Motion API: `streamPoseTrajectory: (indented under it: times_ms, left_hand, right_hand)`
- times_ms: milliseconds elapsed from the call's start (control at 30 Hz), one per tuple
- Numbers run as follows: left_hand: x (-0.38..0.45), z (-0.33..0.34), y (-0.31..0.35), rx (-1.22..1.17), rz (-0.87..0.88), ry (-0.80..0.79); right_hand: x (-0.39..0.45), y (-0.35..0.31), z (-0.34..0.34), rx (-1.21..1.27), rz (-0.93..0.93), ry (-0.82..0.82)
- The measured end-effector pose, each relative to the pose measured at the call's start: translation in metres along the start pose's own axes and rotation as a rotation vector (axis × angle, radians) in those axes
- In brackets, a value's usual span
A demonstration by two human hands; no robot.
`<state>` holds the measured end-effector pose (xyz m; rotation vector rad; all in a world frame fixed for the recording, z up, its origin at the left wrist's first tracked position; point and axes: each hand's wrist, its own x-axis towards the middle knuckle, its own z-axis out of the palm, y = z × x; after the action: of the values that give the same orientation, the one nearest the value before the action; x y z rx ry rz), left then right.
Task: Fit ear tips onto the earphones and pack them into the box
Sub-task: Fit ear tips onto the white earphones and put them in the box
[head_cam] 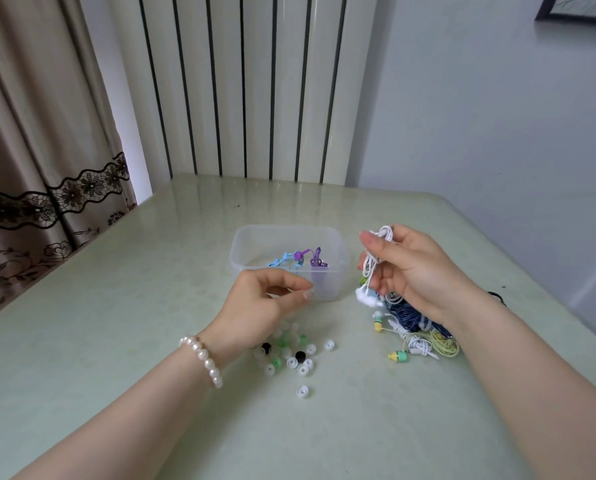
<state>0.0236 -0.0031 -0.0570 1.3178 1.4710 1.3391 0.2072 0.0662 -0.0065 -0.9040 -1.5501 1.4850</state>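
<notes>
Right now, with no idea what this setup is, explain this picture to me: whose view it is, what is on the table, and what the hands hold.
There is no machine here. A person wears a camera on the head, so the single picture looks forward and down at their own two arms.

The right hand grips a bundled white earphone cable and holds it above the table. The left hand, with a pearl bracelet at the wrist, has its thumb and fingers pinched together; whether they hold a tip is too small to tell.

On the pale green table sits a clear plastic box holding blue and purple earphones. Loose ear tips lie under the left hand, and a heap of tangled earphones lies under the right.
</notes>
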Motion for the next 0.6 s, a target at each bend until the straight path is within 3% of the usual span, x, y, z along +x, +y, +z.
streamPoseTrajectory:
  times_ms: [133,233,300,600]
  left_hand:
    - [-0.006,0.006,0.009,-0.244,-0.086,-0.115]
    - [-0.009,0.01,0.016,-0.52,-0.255,-0.273]
    - [-0.011,0.01,0.018,-0.584,-0.312,-0.333]
    - [-0.006,0.003,0.011,-0.596,-0.289,-0.207]
  right_hand:
    - [-0.01,0.001,0.011,0.184,0.115,-0.15]
    - [-0.012,0.006,0.014,0.237,0.077,-0.185]
    - [-0.011,0.008,0.012,0.247,0.05,-0.194]
    - [-0.015,0.016,0.016,-0.034,0.069,-0.199]
